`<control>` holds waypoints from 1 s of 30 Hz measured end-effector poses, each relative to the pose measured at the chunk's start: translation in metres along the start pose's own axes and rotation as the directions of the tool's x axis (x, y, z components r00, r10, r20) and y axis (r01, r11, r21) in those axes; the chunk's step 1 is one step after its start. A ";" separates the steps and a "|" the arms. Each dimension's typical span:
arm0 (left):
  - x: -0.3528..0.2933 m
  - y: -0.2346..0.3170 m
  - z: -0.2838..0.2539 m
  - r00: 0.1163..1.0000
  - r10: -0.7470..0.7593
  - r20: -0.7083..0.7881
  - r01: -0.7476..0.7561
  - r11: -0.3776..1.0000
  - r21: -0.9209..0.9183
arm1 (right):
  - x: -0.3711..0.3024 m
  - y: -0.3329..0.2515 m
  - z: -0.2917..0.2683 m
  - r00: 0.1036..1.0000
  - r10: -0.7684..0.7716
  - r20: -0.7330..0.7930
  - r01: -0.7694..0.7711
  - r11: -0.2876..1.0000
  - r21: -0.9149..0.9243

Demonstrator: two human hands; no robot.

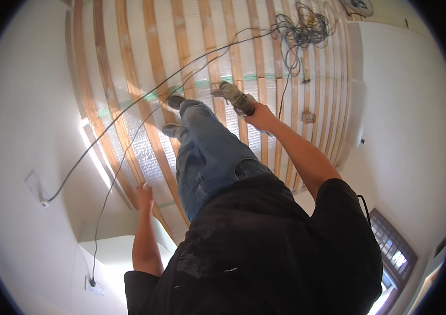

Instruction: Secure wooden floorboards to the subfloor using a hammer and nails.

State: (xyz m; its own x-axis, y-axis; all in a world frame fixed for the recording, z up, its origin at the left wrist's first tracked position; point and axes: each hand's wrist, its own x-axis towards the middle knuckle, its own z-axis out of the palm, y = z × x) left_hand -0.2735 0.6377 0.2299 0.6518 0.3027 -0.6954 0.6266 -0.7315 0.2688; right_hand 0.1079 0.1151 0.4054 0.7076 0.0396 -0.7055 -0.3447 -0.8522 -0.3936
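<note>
My right hand (259, 116) is closed round the rear of a dusty, dirt-caked handheld power tool (236, 98). The tool points forward and left over the wooden strips (210, 47); its exact kind is hard to make out. My left hand (145, 196) hangs low on the left side, over the strips near the wall. Its fingers are curled, with a small pale spot at their tips that is too small to name. Between my hands are my legs in blue jeans, and my shoes (174, 101) stand among the strips.
Silvery foil sheeting (147, 149) lies between the strips, crossed by green tape (152, 96). A black cable (128, 107) runs from a wall socket (35, 188) to a tangled cable heap (304, 31). A hammer (305, 71) and a small block (309, 117) lie on the right.
</note>
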 end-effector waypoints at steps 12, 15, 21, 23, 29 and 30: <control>-0.091 0.087 -0.103 0.991 -0.132 0.016 0.127 0.978 0.167 | 0.033 0.197 -0.154 0.922 0.383 -0.047 -0.360 0.898 0.252; -0.109 0.119 -0.078 0.963 -0.259 0.078 0.249 0.961 0.118 | 0.077 0.271 -0.179 0.907 0.420 -0.029 -0.373 0.835 0.404; -0.005 0.305 -0.118 0.996 -0.069 0.064 0.053 0.972 0.227 | 0.160 0.337 -0.223 0.915 0.404 -0.021 -0.363 0.843 0.396; 0.019 0.376 -0.124 0.995 0.010 0.103 -0.036 0.966 0.254 | 0.175 0.368 -0.256 0.885 0.465 0.003 -0.444 0.844 0.300; 0.098 0.648 -0.080 0.966 0.086 0.243 -0.153 0.950 0.273 | 0.153 0.413 -0.370 0.887 0.410 0.210 -0.449 0.667 0.595; 0.136 0.634 -0.138 0.881 0.443 0.164 -0.468 0.866 0.175 | 0.172 0.384 -0.403 0.953 0.280 0.119 -0.293 0.738 0.608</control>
State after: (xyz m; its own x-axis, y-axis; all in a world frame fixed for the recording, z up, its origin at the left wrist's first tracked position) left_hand 0.2710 0.2996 0.3975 0.7822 -0.1574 -0.6028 0.1631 -0.8821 0.4420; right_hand 0.3458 -0.4152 0.3709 0.5043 -0.1384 -0.8524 -0.8366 -0.3230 -0.4425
